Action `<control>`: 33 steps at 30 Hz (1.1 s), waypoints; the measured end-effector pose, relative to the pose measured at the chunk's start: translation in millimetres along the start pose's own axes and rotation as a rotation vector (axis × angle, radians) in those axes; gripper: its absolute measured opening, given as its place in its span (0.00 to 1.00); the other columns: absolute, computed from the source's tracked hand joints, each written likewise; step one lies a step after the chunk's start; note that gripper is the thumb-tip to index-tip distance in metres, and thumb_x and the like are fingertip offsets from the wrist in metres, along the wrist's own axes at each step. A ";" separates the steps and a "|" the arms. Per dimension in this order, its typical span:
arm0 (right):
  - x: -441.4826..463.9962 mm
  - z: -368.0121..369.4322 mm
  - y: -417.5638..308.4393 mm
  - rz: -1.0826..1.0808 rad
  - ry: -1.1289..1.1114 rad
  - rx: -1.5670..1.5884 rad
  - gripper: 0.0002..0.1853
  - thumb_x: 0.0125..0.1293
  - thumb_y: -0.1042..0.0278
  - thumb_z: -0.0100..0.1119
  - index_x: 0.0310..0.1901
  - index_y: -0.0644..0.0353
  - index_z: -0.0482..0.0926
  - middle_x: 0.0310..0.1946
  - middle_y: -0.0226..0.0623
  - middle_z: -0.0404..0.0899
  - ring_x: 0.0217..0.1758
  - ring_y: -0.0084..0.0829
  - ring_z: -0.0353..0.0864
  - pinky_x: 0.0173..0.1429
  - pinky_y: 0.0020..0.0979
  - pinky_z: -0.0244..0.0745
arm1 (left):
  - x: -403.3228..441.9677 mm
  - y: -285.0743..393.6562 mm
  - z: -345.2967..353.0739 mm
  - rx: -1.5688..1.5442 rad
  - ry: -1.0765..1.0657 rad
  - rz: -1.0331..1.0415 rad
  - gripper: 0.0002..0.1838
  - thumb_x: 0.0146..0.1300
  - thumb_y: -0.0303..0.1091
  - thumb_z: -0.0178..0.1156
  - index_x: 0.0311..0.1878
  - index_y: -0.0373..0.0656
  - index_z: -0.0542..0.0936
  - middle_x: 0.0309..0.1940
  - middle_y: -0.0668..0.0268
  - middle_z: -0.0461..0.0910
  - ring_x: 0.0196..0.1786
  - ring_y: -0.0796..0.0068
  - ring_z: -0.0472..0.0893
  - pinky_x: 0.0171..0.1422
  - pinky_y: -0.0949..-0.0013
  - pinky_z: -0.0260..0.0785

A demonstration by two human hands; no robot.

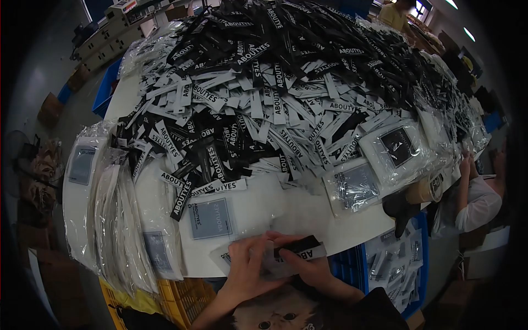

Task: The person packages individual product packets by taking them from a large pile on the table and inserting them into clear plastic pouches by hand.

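Packets [308, 253], one black and at least one pale, are held just above the surface [352, 228] at the middle of its near edge. Their long axis runs roughly along that edge, the right end pointing slightly toward the far side. The lettering on the pale one faces up.

Right hand [309, 268]: closed on the packets, thumb across the upper face, fingers mostly hidden beneath. Left hand [248, 265]: half curled, at the left end of the packets and of the translucent plastic [270, 266] between the hands; whether it grips either cannot be told.

Just beyond the left hand, a bag [212, 218] with a grey label lies flat. More bags [83, 165] stand along the left edge, overlapping one another toward the near left corner. Further bags [397, 147] lie in a stack near the right edge, with a cup [426, 190] just beside them.

A heap [278, 82] of black and white packets covers the middle and far part of the surface. Below the near edge: a yellow crate [187, 300] to the left, a blue crate [423, 258] holding packets to the right. A co-worker [478, 206] is beside the right edge.
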State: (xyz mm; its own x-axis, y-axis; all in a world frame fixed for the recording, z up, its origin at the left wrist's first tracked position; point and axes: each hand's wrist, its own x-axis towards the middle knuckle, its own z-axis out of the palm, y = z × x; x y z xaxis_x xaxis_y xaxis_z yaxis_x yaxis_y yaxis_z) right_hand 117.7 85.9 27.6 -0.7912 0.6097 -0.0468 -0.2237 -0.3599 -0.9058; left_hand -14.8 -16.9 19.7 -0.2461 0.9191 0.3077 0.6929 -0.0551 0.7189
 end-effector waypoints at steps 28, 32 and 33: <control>-5.5 -20.0 3.8 -0.021 -0.265 -0.566 0.07 0.55 0.71 0.63 0.31 0.65 0.79 0.24 0.37 0.75 0.27 0.33 0.76 0.35 0.23 0.70 | -7.8 -11.0 -22.7 -0.390 -0.154 -0.263 0.04 0.54 0.27 0.62 0.30 0.36 0.79 0.21 0.60 0.77 0.21 0.65 0.76 0.26 0.71 0.68; -9.7 -21.6 -3.1 -0.311 -0.154 -0.808 0.06 0.54 0.74 0.63 0.34 0.64 0.79 0.29 0.36 0.78 0.30 0.35 0.78 0.35 0.27 0.73 | 3.4 5.2 -5.7 -0.216 0.020 -0.057 0.04 0.50 0.25 0.65 0.29 0.38 0.79 0.21 0.60 0.77 0.20 0.65 0.76 0.25 0.70 0.68; -10.0 -24.1 -5.6 -0.314 -0.151 -0.807 0.06 0.54 0.74 0.63 0.34 0.64 0.79 0.29 0.36 0.78 0.30 0.35 0.78 0.35 0.27 0.73 | 1.9 4.7 1.6 -0.244 0.032 -0.071 0.07 0.49 0.25 0.66 0.31 0.39 0.79 0.24 0.61 0.78 0.24 0.64 0.77 0.28 0.68 0.69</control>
State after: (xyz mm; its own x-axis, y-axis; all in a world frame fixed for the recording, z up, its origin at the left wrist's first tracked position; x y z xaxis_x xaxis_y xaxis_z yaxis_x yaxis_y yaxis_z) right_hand 140.5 98.8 23.0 -0.8405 0.4761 0.2588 -0.0182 0.4525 -0.8916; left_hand -11.0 -14.8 22.6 -0.3120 0.9115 0.2678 0.4898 -0.0872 0.8675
